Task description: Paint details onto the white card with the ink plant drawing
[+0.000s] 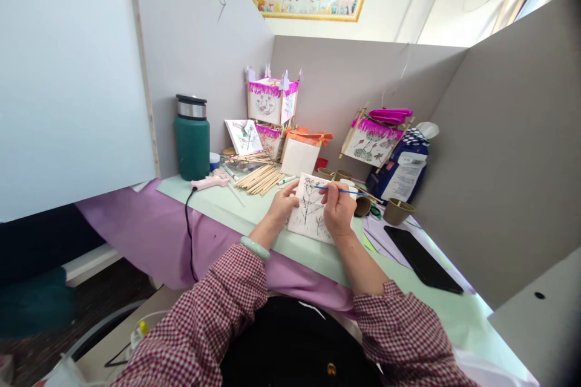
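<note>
A square white panel (313, 225) with dark plant drawings is tilted over the front of the table. My left hand (284, 204) grips its left edge, thumb over the front. Over the panel's right side, my right hand (339, 208) pinches a thin blue paintbrush (347, 191), whose tip points left at the upper part of the drawing. Whether the bristles touch the surface I cannot tell. Just behind the panel lie a pile of thin wooden sticks (261, 179) and a blank white square (299, 157).
To the left stand a green bottle (192, 145) and a pink glue gun (211, 181) with a black cord. Decorated lanterns (267, 104) stand at the back. On the right are brown cups (398, 211), a black phone or tablet (422, 259) and a blue tissue pack (403, 172). Grey partitions enclose the table.
</note>
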Motion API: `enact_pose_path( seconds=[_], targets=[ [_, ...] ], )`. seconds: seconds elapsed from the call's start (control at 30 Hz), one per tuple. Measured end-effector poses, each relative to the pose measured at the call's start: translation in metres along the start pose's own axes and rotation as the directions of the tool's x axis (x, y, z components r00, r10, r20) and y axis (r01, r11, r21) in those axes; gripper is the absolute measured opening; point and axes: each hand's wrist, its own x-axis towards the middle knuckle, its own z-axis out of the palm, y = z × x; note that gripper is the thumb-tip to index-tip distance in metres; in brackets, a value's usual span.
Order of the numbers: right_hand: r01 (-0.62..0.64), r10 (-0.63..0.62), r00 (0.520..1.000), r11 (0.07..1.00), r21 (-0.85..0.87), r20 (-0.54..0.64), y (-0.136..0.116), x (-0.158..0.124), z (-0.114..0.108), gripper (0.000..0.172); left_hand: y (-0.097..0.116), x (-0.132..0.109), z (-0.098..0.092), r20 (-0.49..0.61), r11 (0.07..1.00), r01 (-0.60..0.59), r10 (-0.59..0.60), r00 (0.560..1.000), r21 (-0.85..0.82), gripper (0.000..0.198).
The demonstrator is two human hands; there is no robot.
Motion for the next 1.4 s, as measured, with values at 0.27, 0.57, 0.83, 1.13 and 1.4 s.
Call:
enact_pose_path(
  seconds=[0.27,0.57,0.83,1.13,1.4],
  targets=[
    [-0.028,0.028,1.0,1.0,0.009,-0.012,-0.0009,-0.0001,0.0004,0.032,-0.0006,0.0002,-0.0004,-0.004,1.0,-0.001,0.001,1.0,0.007,0.076],
    [-0.047,0.047,0.999,0.999,0.013,-0.012,-0.0015,-0.0002,0.0002,0.034,-0.0002,0.0002,-0.0002,0.002,1.0,0.002,-0.002,1.0,0.009,0.077],
    [-0.057,0.058,0.997,0.998,0.031,-0.041,-0.0039,0.0013,-0.0003,0.033,-0.0002,-0.0006,0.0,0.002,1.0,0.001,-0.001,1.0,0.006,0.077],
    [-0.063,0.063,0.998,0.998,0.013,-0.024,-0.0023,0.0013,0.0005,0.033,0.0004,-0.0001,0.0,-0.004,1.0,-0.004,0.004,1.0,0.013,0.077],
    [-0.067,0.067,0.997,0.998,-0.001,-0.034,-0.0013,0.001,-0.0004,0.032,0.0013,-0.0014,0.0008,0.005,1.0,0.004,-0.004,1.0,0.005,0.078]
  ],
)
